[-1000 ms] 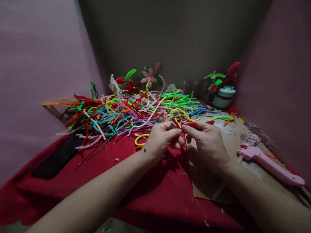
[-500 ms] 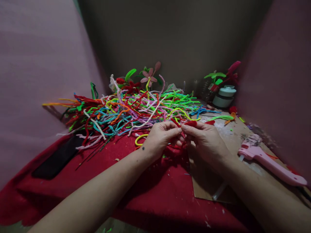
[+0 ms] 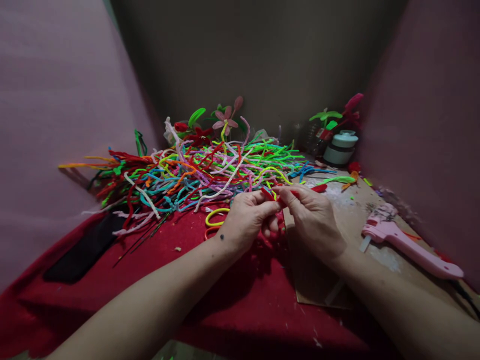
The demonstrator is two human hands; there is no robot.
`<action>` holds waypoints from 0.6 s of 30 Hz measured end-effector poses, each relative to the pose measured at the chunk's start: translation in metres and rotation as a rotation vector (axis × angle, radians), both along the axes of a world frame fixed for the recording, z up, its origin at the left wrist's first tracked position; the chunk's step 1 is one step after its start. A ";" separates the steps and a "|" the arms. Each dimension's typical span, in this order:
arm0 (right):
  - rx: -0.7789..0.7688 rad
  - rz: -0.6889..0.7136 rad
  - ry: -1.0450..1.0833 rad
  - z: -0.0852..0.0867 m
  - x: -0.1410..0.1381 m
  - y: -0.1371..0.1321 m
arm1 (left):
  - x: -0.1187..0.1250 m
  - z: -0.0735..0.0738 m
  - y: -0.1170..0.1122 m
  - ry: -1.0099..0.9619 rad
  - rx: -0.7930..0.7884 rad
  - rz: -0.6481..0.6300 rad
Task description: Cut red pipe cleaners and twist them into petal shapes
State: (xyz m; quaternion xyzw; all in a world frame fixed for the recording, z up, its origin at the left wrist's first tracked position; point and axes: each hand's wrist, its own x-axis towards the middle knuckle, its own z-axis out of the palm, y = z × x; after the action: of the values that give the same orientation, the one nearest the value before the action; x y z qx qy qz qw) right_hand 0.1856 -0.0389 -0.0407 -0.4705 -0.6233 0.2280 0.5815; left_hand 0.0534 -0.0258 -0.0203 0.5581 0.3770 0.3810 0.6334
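Note:
My left hand [image 3: 247,218] and my right hand [image 3: 311,220] meet over the red cloth [image 3: 232,295], fingertips pinched together on a red pipe cleaner [image 3: 267,194]. Part of that red piece sticks up between the thumbs and part hangs below the palms. Just behind the hands lies a big heap of pipe cleaners [image 3: 202,172] in many colours. A yellow loop [image 3: 214,215] and an orange loop lie on the cloth by my left wrist.
A pink glue gun [image 3: 405,243] lies on the cardboard sheet [image 3: 356,220] at the right. A white jar [image 3: 340,148] and made flowers [image 3: 226,116] stand at the back. A black flat object [image 3: 80,250] lies at the left. Pink walls close both sides.
Both hands have drawn slightly closer together and lower, still working the red pipe cleaner. The view has shifted a little to the right.

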 end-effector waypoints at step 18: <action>-0.254 0.113 0.495 0.010 0.019 0.017 | -0.002 -0.005 0.003 -0.056 -0.063 0.106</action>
State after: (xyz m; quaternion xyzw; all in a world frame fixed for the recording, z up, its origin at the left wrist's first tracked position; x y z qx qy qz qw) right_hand 0.2047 -0.0216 -0.0311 -0.4340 -0.4542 0.4441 0.6388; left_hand 0.0510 -0.0229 -0.0249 0.5065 0.3998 0.4173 0.6399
